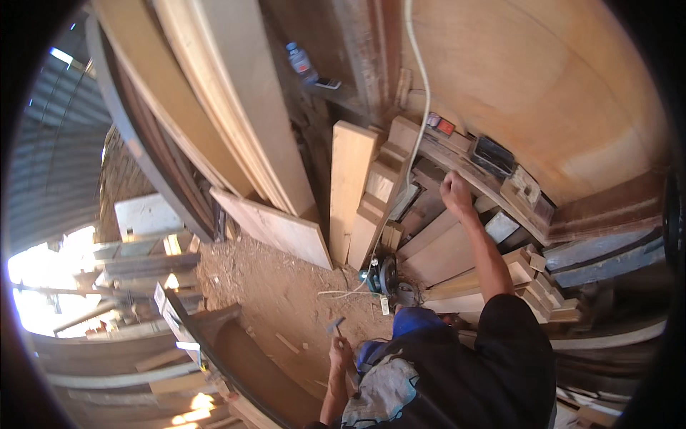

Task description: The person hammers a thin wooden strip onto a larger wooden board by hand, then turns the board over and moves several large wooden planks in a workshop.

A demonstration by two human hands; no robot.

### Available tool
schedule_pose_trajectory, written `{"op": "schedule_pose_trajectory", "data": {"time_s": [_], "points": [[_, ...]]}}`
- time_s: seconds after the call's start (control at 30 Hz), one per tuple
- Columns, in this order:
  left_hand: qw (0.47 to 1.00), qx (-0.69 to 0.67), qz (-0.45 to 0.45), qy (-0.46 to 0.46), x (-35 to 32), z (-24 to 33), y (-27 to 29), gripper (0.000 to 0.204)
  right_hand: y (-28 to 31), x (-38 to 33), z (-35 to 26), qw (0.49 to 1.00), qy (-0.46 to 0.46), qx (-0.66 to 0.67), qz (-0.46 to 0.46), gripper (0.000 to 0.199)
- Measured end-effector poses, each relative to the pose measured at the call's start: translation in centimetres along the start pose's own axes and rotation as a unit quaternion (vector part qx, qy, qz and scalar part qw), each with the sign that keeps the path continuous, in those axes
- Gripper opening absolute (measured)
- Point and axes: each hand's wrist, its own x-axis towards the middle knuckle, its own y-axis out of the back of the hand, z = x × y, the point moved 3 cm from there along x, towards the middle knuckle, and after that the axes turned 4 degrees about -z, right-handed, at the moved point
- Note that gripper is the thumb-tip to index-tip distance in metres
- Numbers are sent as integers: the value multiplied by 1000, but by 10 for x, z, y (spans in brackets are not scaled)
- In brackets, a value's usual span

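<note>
The person is leaning over a stack of pale sawn timber offcuts and planks piled against a big curved plywood sheet, and both hands are busy. The right hand is stretched well forward, its grip clenched on the top edge of a long wooden batten that runs across the upper side of the stack, just beside a dark rectangular tray. The left hand hangs low by the hip, its grip closed around the handle of a small steel-headed claw hammer, head up, over the sawdust-strewn dirt floor. A white cable drops down the wall to a teal-bodied circular saw resting on the floor at the foot of the stack, near the person's blue cap or cloth. Tall boards lean along the left, with a plastic water bottle up on a ledge. This looks like the selecting or steadying stage: one hand fixing on a piece in the pile, the hammer held in reserve. The next move would seem to call for a firm hold on that batten and for bringing the hammer up from the floor side to the stack, minding the cable and the loose blocks at the stack's right edge, which could slide.
</note>
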Motion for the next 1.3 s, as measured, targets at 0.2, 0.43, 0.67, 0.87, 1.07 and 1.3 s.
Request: {"op": "schedule_pose_trajectory", "data": {"time_s": [0.2, 0.43, 0.67, 0.87, 1.07, 1.3], "points": [[990, -9, 12, -139, -32, 78, 61, 31, -105, -184, -121, 951, 22, 59, -302, 10], [949, -65, 134, -279, -84, 11, 81, 25, -168, -371, -325, 804, 215, 108, -544, 10], [889, -233, 331, -215, -145, -127, 118, 13, -224, -498, -413, 693, 282, 125, -652, 19], [716, -465, 518, -52, -198, -244, 161, 14, -228, -623, -475, 548, 290, 35, -784, 48], [621, -533, 575, 0, -254, -307, 196, 17, -229, -722, -517, 389, 79, 84, -914, 62], [450, -700, 550, -70, -276, -346, 170, 16, -235, -792, -538, 312, 180, 60, -931, 34]]}}
